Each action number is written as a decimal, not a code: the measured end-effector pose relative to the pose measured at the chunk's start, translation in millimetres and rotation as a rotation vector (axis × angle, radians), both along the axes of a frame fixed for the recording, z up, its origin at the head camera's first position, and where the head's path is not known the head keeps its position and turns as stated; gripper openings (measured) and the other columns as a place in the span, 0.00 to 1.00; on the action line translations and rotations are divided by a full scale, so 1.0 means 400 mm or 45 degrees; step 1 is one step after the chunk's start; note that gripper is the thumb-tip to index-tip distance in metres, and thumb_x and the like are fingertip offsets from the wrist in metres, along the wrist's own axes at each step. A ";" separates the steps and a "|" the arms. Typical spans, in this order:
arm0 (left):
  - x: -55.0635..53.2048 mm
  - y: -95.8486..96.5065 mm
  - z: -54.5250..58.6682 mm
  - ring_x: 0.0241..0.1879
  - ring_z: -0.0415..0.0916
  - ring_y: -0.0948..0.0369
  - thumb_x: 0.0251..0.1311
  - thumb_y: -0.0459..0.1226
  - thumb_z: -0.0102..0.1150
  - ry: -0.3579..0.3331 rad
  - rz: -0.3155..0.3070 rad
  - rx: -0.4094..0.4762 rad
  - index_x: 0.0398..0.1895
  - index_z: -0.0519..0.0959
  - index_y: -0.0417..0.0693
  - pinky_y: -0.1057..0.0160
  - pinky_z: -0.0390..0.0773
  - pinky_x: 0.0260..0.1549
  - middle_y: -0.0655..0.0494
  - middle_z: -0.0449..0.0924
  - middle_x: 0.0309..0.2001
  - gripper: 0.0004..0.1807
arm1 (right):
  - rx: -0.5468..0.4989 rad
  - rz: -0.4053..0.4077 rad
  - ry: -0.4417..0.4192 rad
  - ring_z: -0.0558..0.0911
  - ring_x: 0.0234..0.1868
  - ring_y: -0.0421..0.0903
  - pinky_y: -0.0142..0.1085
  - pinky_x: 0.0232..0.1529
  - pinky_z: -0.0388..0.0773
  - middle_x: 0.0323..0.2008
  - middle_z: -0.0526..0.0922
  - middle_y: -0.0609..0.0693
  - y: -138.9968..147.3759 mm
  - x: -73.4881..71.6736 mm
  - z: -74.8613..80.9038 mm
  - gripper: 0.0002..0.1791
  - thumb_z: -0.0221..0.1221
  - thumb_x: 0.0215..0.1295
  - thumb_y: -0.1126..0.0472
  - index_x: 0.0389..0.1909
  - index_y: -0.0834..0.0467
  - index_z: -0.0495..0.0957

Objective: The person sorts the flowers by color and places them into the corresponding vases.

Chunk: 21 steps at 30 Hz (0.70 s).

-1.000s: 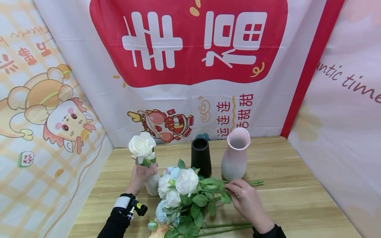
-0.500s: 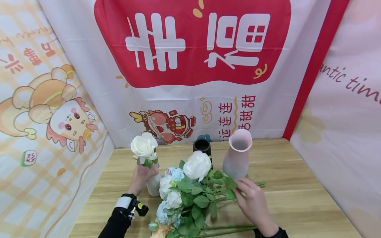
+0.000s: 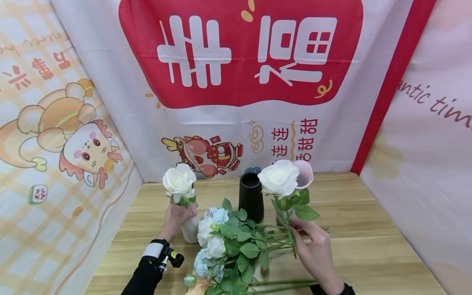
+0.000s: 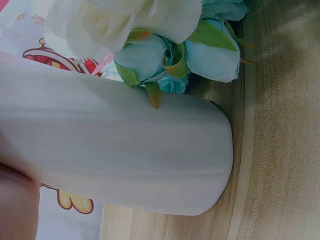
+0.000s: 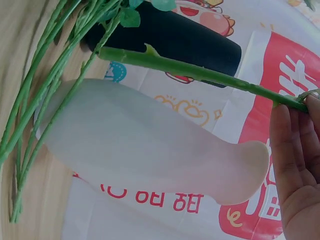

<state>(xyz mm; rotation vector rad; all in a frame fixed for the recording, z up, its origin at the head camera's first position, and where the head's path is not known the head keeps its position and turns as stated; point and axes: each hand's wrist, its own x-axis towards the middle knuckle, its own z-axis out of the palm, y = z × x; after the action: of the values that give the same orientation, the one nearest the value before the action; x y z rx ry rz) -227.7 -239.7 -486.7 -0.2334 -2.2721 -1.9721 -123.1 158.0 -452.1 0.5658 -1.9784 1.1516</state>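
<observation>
At the left, my left hand (image 3: 178, 219) grips the neck of a small pink-and-white vase (image 4: 130, 145). A white rose (image 3: 179, 181) stands in that vase, its bloom above the hand. Between thumb and fingers, my right hand (image 3: 313, 248) pinches the green stem (image 5: 200, 74) of another white rose (image 3: 280, 179). This rose is upright over the pile, in front of the larger pink-and-white vase (image 5: 150, 140), and partly covers it in the head view. The cut end of its stem hangs free in the right wrist view.
A black vase (image 3: 251, 196) stands at the back middle. Several white and blue flowers (image 3: 215, 247) with green leaves lie on the wooden table (image 3: 368, 229), their stems (image 5: 40, 100) pointing right. A printed cloth backdrop (image 3: 332, 135) rises behind the table.
My right hand has lifted a white rose out of the lying bunch, up and to the right, turning it upright. The left hand keeps its hold on the small vase.
</observation>
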 end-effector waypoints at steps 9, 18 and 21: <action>-0.031 -0.018 -0.050 0.52 0.75 0.59 0.51 0.28 0.70 -0.028 0.030 0.013 0.65 0.67 0.42 0.64 0.72 0.53 0.50 0.77 0.55 0.36 | -0.061 -0.038 -0.063 0.83 0.31 0.44 0.25 0.31 0.79 0.33 0.84 0.53 -0.010 0.003 0.012 0.20 0.68 0.44 0.85 0.38 0.64 0.83; -0.040 -0.014 -0.050 0.53 0.75 0.56 0.49 0.29 0.71 -0.012 0.022 0.015 0.64 0.68 0.45 0.63 0.71 0.54 0.47 0.77 0.54 0.36 | -0.249 0.065 -0.162 0.83 0.34 0.42 0.28 0.35 0.81 0.34 0.84 0.58 -0.019 0.010 0.037 0.19 0.65 0.52 0.82 0.46 0.69 0.80; -0.041 -0.016 -0.054 0.53 0.75 0.56 0.49 0.28 0.70 -0.007 0.016 0.023 0.65 0.67 0.45 0.63 0.71 0.55 0.46 0.77 0.54 0.37 | -0.293 0.066 -0.204 0.83 0.35 0.43 0.28 0.37 0.81 0.36 0.83 0.57 -0.024 0.011 0.041 0.17 0.65 0.54 0.80 0.46 0.68 0.80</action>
<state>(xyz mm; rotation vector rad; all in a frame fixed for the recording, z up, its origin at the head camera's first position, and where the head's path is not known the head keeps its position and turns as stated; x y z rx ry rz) -244.0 -246.3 -508.2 -0.2121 -2.2526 -1.9882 -118.9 148.4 -435.5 0.4174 -1.9373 1.4732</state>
